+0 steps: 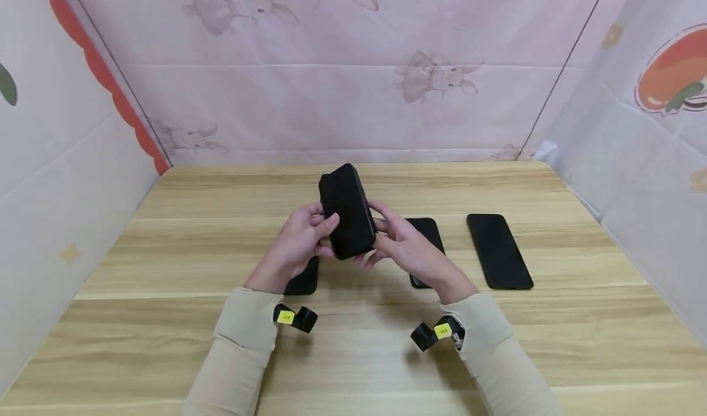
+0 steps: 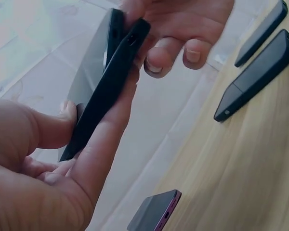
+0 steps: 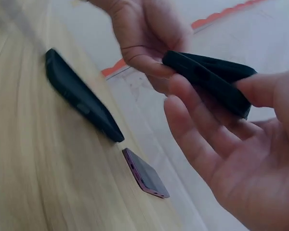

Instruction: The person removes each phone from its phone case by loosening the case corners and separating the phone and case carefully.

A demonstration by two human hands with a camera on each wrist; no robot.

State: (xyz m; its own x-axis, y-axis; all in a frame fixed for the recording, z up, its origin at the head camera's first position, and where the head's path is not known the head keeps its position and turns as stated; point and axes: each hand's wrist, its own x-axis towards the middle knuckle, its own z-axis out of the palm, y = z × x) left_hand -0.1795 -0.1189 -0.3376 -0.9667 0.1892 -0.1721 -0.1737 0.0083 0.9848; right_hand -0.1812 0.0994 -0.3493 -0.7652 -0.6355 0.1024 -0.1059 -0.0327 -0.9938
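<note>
A black phone [image 1: 353, 210] is held up in front of the person, tilted, between both hands. In the left wrist view its black case [image 2: 103, 91] stands at an angle to the glossy phone, a wedge gap between them at the far end. The left hand [image 1: 293, 241] pinches phone and case together, thumb on the front face and fingers behind. The right hand [image 1: 411, 253] grips the other end; in the right wrist view its thumb [image 3: 262, 90] is at the wedge and its fingers lie against the case.
A purple-edged phone [image 3: 147, 173] lies on the wooden table [image 1: 166, 330], partly hidden under the left hand in the head view. A dark phone [image 1: 429, 232] lies partly behind the right hand, and another black phone [image 1: 499, 250] farther right. Printed curtains stand around the table.
</note>
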